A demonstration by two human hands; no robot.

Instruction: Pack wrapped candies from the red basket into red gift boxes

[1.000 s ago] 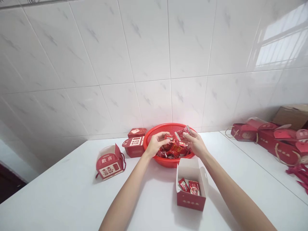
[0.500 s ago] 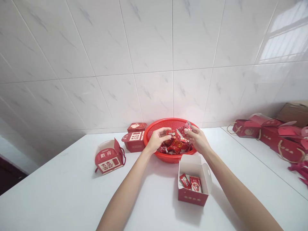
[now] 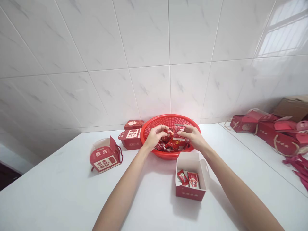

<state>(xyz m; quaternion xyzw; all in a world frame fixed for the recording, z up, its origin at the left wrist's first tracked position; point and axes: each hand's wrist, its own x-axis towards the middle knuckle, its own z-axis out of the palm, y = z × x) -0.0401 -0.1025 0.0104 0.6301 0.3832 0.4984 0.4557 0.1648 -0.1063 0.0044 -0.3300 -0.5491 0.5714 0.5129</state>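
Note:
Red-wrapped sweets (image 3: pixel 176 145) fill a round red plastic basket (image 3: pixel 166 157). Over it, my left hand (image 3: pixel 154 138) pinches a small red-wrapped sweet (image 3: pixel 167 138) between thumb and fingers. Beside it, my right hand (image 3: pixel 196 138) grips a red packet (image 3: pixel 179 128) with a pale top edge, held above the pile. Close in front of the basket stands an open red gift box (image 3: pixel 190 194) with a white inside. Two red-wrapped sweets, one (image 3: pixel 183 177) at the left and one (image 3: pixel 193 180) at the right, lie inside that box.
Left of the basket are a red box (image 3: pixel 104 158) with a cord handle, and two more boxes (image 3: pixel 131 138) by the wall. Several red boxes (image 3: pixel 267 130) with rope handles, a brown carton (image 3: pixel 292 110) and magenta ribbon (image 3: pixel 298 165) lie at the right. A tiled wall (image 3: pixel 149 89) rises behind.
My right hand has turned its packet more upright. My left hand now has a different-looking red sweet at its fingertips. The whole view has shifted slightly.

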